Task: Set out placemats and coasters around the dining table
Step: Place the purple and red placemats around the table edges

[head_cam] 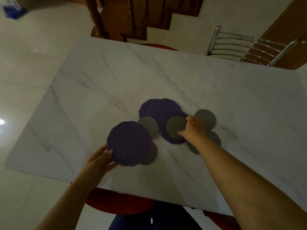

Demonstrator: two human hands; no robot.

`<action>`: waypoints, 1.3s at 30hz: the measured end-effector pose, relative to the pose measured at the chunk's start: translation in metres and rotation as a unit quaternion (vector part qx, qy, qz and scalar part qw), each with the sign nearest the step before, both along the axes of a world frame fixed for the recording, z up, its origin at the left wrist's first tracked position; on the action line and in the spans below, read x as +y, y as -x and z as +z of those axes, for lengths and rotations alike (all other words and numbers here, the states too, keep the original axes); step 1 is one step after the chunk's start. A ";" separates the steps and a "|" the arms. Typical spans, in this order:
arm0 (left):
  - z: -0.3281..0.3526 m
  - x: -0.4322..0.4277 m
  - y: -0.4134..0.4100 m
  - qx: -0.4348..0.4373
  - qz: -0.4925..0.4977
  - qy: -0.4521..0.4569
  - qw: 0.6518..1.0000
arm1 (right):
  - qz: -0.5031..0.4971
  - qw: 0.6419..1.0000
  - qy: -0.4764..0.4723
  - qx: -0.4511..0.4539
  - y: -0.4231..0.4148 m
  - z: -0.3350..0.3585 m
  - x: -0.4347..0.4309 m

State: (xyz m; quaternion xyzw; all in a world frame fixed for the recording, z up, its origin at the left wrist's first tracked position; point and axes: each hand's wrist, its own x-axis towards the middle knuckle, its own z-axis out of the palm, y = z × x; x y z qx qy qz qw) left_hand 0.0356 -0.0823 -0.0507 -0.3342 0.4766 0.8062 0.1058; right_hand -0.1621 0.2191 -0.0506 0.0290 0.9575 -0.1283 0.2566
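Observation:
On the white marble table (116, 77), my left hand (98, 161) grips a round purple patterned placemat (129, 143) by its near left edge, lifted a little over a grey coaster (152, 155). My right hand (193, 128) pinches a grey scalloped coaster (176, 127) that lies on another purple placemat (167, 137). Two more purple placemats (159, 107) overlap behind it. A grey coaster (148, 126) sits between the mats. Another grey coaster (206, 118) lies right of my hand, and grey coasters (214, 138) show partly under my right forearm.
A chrome-backed chair (245, 45) stands at the table's far right corner. A red seat (159, 45) is tucked at the far edge and another red seat (119, 203) at the near edge. A wooden staircase (132, 17) rises beyond. White tiled floor lies to the left.

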 end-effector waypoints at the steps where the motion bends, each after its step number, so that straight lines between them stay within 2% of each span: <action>1: 0.000 0.000 -0.001 -0.002 -0.001 -0.002 1.000 | -0.007 1.000 0.001 -0.006 0.001 0.000 0.001; 3: 0.000 0.002 0.000 -0.004 -0.005 -0.005 1.000 | -0.011 1.000 0.002 -0.004 0.001 0.000 0.002; 6: -0.001 0.006 0.004 -0.002 -0.010 -0.011 1.000 | -0.016 0.998 0.035 0.055 -0.003 0.000 0.006; 8: 0.000 0.009 0.008 -0.002 -0.014 -0.015 1.000 | -0.046 0.990 0.104 0.082 -0.007 0.001 0.012; 10: 0.000 0.014 0.013 0.000 -0.024 -0.017 1.000 | -0.106 0.974 0.185 0.070 -0.010 0.004 0.024; 12: 0.001 0.020 0.019 0.001 -0.034 -0.024 0.999 | -0.162 0.960 0.215 0.072 -0.011 0.007 0.044; 15: 0.002 0.031 0.028 -0.003 -0.046 -0.020 0.999 | -0.219 0.955 0.184 0.081 -0.008 0.009 0.080; 19: -0.001 0.042 0.035 -0.004 -0.057 -0.025 0.998 | -0.269 0.958 0.097 0.027 -0.005 0.010 0.109; 22: -0.002 0.048 0.036 -0.008 -0.062 -0.022 0.998 | -0.207 0.974 -0.050 0.072 -0.009 0.013 0.101; 23: -0.003 0.049 0.036 -0.010 -0.064 -0.020 0.998 | -0.169 0.979 -0.066 0.096 -0.008 0.015 0.093; 26: -0.003 0.051 0.033 -0.010 -0.064 -0.018 0.998 | -0.041 0.991 0.002 0.124 -0.002 0.011 0.062; 29: -0.002 0.049 0.029 -0.010 -0.058 -0.019 0.998 | 0.061 0.996 0.046 0.055 0.010 0.004 0.035; 32: -0.002 0.048 0.027 -0.012 -0.051 -0.017 0.999 | 0.122 0.991 0.037 0.029 0.019 0.000 0.020; 36: -0.003 0.047 0.024 -0.010 -0.045 -0.018 0.999 | 0.143 0.989 -0.029 0.012 0.021 -0.007 0.015; 39: -0.002 0.047 0.022 -0.005 -0.042 -0.025 0.999 | 0.117 0.992 -0.021 0.032 0.019 -0.009 0.012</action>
